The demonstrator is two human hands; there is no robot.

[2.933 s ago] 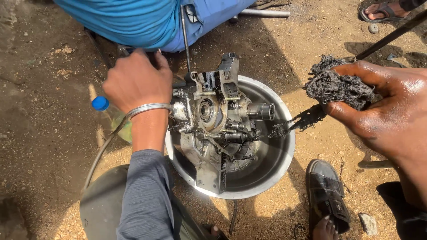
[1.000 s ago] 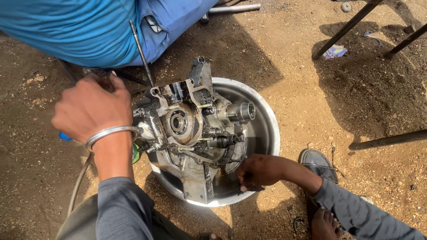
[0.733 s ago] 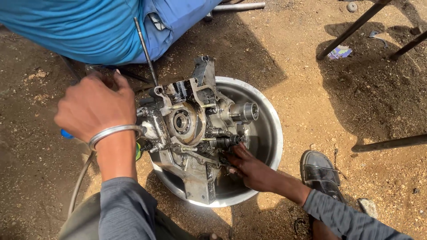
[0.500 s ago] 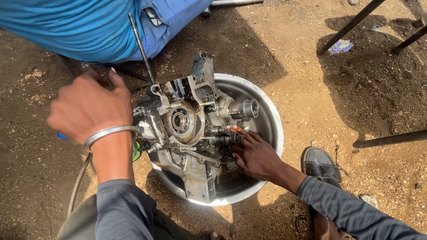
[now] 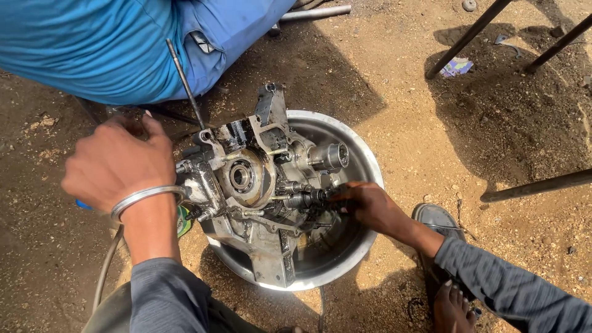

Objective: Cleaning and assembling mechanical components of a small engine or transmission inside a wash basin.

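Note:
A grimy metal engine case (image 5: 246, 185) with bearings and protruding shafts stands tilted in a round steel bowl (image 5: 364, 166) on sandy ground. My left hand (image 5: 117, 163), a metal bangle on its wrist, rests against the case's left side. It is closed over a blue-ended tool (image 5: 83, 204) that is mostly hidden beneath it. My right hand (image 5: 370, 206) reaches into the bowl from the right, its fingertips closed on the end of a dark geared shaft (image 5: 305, 198) at the middle of the case.
A person in blue clothing (image 5: 92, 43) crouches just beyond the bowl; a thin metal rod (image 5: 185, 80) slants from them to the case's top. A grey hose (image 5: 106, 271) trails at lower left. A worn shoe (image 5: 439, 222), my bare foot (image 5: 453, 302) and dark metal legs (image 5: 530, 185) are on the right.
My right hand, earlier raised with a dirty black clump, dropped to the bowl's near rim and then moved up to the shafts. My left hand stayed by the case.

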